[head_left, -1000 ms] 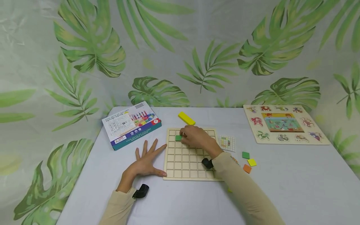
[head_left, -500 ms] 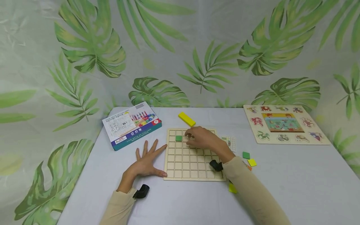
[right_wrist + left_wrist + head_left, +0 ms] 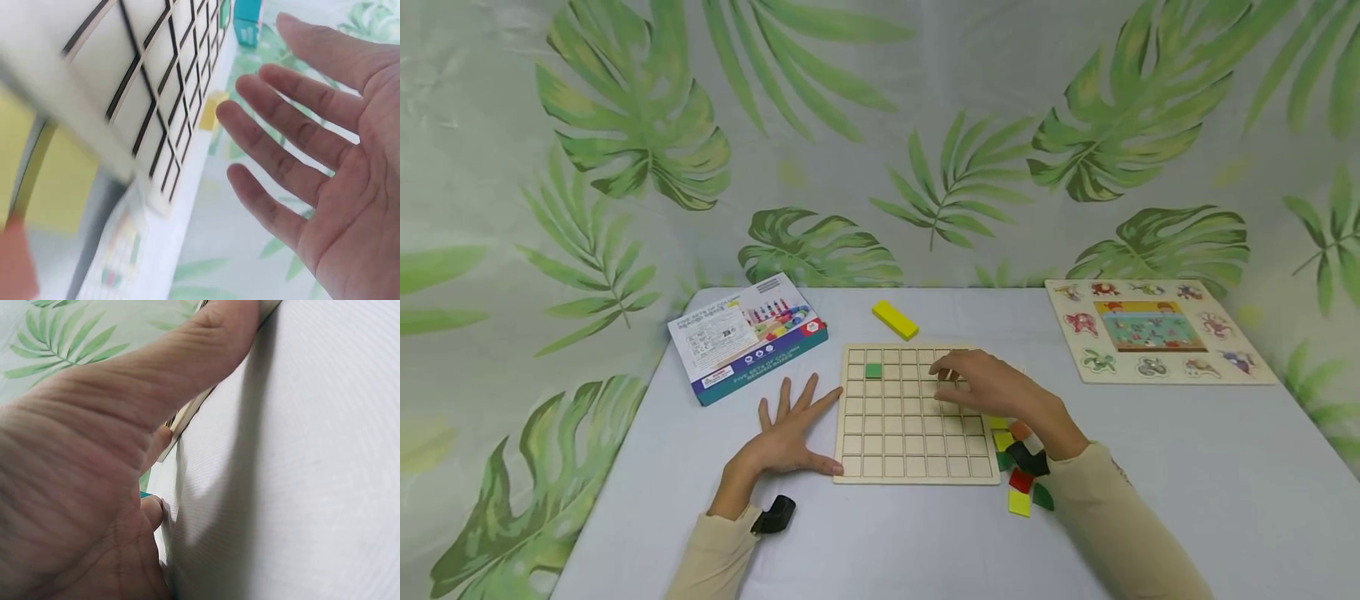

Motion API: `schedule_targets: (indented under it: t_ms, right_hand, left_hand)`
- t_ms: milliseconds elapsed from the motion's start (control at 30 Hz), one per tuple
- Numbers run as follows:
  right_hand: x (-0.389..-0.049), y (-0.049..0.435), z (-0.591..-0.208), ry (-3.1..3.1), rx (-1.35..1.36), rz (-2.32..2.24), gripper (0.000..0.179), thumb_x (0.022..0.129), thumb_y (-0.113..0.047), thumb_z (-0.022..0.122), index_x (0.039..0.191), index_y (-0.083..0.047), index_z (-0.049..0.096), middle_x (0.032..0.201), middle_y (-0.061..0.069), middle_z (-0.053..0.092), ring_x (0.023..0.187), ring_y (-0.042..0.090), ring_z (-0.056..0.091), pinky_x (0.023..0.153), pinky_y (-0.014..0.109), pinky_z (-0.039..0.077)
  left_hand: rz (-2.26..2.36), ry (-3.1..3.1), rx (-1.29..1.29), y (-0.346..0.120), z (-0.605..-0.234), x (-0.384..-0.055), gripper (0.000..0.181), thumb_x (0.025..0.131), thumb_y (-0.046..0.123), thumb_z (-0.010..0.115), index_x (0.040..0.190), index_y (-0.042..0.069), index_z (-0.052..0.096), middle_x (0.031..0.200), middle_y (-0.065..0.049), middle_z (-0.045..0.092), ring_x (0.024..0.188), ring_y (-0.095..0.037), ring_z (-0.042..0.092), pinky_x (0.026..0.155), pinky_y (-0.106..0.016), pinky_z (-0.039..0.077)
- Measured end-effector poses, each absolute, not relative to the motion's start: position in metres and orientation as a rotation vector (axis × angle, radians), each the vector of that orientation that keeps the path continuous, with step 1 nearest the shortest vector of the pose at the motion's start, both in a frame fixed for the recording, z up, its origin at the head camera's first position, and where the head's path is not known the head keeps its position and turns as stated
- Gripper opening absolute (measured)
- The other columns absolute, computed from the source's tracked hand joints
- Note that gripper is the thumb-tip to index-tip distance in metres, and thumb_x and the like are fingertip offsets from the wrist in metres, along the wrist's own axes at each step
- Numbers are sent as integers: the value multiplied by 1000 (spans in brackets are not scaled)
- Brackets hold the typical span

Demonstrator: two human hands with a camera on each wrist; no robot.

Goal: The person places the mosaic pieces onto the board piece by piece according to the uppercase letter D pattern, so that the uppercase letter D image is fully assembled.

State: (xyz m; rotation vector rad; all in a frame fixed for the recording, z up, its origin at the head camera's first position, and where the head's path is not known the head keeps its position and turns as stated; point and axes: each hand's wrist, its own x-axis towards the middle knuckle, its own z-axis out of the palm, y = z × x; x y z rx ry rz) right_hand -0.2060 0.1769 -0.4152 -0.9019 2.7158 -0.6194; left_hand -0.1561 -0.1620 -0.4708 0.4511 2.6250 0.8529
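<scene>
A wooden grid board [image 3: 904, 435] lies flat on the table, with one green square tile [image 3: 873, 371] in a cell near its far left corner. My left hand [image 3: 788, 437] rests at the board's left side, fingers spread, thumb and index fingertip at the edge. In the left wrist view the thumb [image 3: 206, 337] reaches to the board's rim. My right hand [image 3: 981, 383] hovers over the board's right part with relaxed, parted fingers. Nothing sits in its palm [image 3: 369, 200] in the right wrist view. Loose coloured tiles, among them a yellow tile [image 3: 1019, 502] and a red tile [image 3: 1021, 480], lie by the board's right edge.
A yellow block [image 3: 895, 320] lies behind the board. At the back left is a printed toy box [image 3: 748, 337]. A wooden animal puzzle [image 3: 1157, 333] lies at the back right. A pattern card [image 3: 119, 250] is beside the board, mostly covered by my right hand in the head view.
My right hand has let go of the green tile, which stays in its cell, and has drawn back to the right. More loose tiles show beside the board. My left hand stays put.
</scene>
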Motion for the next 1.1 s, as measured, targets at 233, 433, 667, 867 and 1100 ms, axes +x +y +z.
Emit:
schedule_targets:
  t_ms: [233, 433, 667, 867, 1100]
  right_hand:
    - [-189, 207, -412, 2648, -884, -726, 39, 96, -28, 69, 126, -3, 65, 116, 7, 71, 104, 24, 65, 93, 48, 54]
    - [-182, 240, -415, 2663, -857, -766, 41, 96, -32, 69, 125, -5, 66, 116, 5, 71, 103, 23, 65, 91, 49, 54]
    - [-179, 274, -416, 2678, -838, -855, 35, 95, -32, 69, 122, -10, 70, 115, 2, 72, 101, 21, 67, 90, 50, 54]
    - [-179, 298, -415, 2694, -798, -899, 26, 93, -25, 73, 115, -13, 72, 113, 1, 72, 94, 14, 66, 89, 45, 56]
    - [-188, 313, -424, 2632, -722, -889, 27, 91, -25, 75, 114, -13, 72, 107, 3, 72, 87, 7, 61, 83, 29, 55]
  left_hand:
    - [845, 2617, 444, -164, -470, -153, 119, 62, 51, 91, 159, 26, 28, 169, -15, -5, 148, -48, -26, 107, -74, -21]
    - [876, 2624, 454, -161, -468, -152, 117, 63, 49, 92, 159, 25, 30, 169, -17, -3, 148, -48, -25, 107, -74, -21]
    - [861, 2627, 439, -160, -468, -153, 118, 62, 48, 93, 159, 25, 30, 169, -15, -3, 149, -48, -24, 108, -74, -20]
    - [844, 2623, 452, -159, -471, -156, 118, 63, 52, 91, 159, 28, 28, 169, -14, -5, 149, -46, -26, 108, -73, -21]
    - [821, 2625, 432, -162, -473, -156, 120, 62, 53, 91, 160, 28, 27, 169, -14, -6, 148, -47, -27, 108, -74, -21]
